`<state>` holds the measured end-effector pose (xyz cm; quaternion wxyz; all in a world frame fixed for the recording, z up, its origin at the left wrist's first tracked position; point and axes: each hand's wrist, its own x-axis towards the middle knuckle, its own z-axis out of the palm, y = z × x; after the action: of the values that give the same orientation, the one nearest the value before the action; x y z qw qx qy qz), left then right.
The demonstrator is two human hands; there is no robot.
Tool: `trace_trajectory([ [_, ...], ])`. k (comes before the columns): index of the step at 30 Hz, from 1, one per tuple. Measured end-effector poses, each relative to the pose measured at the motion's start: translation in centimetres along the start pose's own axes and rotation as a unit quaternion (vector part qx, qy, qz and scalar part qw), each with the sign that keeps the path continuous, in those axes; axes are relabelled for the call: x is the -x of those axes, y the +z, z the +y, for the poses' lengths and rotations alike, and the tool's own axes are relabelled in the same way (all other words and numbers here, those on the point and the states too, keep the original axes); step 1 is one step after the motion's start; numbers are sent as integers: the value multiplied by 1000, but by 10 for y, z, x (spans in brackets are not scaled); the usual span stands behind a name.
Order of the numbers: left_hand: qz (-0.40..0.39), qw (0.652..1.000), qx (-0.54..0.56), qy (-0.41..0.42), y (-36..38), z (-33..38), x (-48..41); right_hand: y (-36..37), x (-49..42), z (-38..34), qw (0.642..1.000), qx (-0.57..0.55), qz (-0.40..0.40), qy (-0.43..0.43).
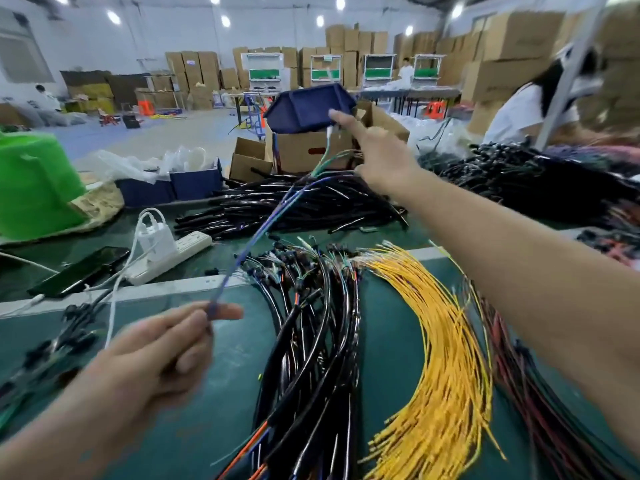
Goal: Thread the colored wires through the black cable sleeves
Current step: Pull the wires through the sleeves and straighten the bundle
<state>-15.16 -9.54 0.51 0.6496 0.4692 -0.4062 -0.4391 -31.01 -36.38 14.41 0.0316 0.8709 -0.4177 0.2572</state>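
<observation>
A thin bundle of coloured wires point(266, 220), blue and green, is stretched in the air between both hands. My left hand point(162, 348) pinches its near end low at the left. My right hand point(377, 150) is raised far forward and holds the far end, where white terminals show, with the forefinger straight. A pile of black cable sleeves point(298, 206) lies on the green table behind the wires. In front lie a bundle of sleeved black cables point(311, 341) and a fan of yellow wires point(440, 341).
A white power strip point(173, 254) with a charger and a black phone point(79, 271) lie at the left. A green bag point(34, 185), blue bins point(194, 183) and cardboard boxes point(304, 150) stand behind. Dark red and black wires point(540, 393) lie at the right. A person in white sits at the far right.
</observation>
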Motion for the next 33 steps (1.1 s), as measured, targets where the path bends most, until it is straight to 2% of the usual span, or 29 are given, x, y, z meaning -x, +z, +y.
trace_trajectory([
  [2,-47,992,104,-61,44,-16,-5,15,10,14,991,-64,-75,87],
  [4,-51,978,143,-140,85,-34,-12,36,42,30,985,-23,-129,114],
  [8,-23,945,251,-210,89,-72,-31,67,120,63,943,53,-285,165],
  [10,-49,932,292,-209,86,-78,-34,73,142,72,925,33,-312,214],
  [13,-69,916,342,-199,82,-81,-37,80,146,70,927,29,-287,239],
  [18,-44,926,328,-180,82,-81,-41,81,136,64,907,16,-303,292],
  [23,-66,931,324,-156,83,-80,-35,78,143,64,897,-17,-325,299],
  [25,-68,931,323,-158,83,-78,-34,70,141,70,892,-96,-301,324],
  [27,-64,931,322,-163,83,-76,-33,56,135,77,871,-231,-252,353],
  [30,-60,938,301,-163,86,-75,-34,27,122,80,812,-425,-139,376],
  [33,-74,942,290,-154,88,-77,-33,4,116,70,740,-559,-109,359],
])
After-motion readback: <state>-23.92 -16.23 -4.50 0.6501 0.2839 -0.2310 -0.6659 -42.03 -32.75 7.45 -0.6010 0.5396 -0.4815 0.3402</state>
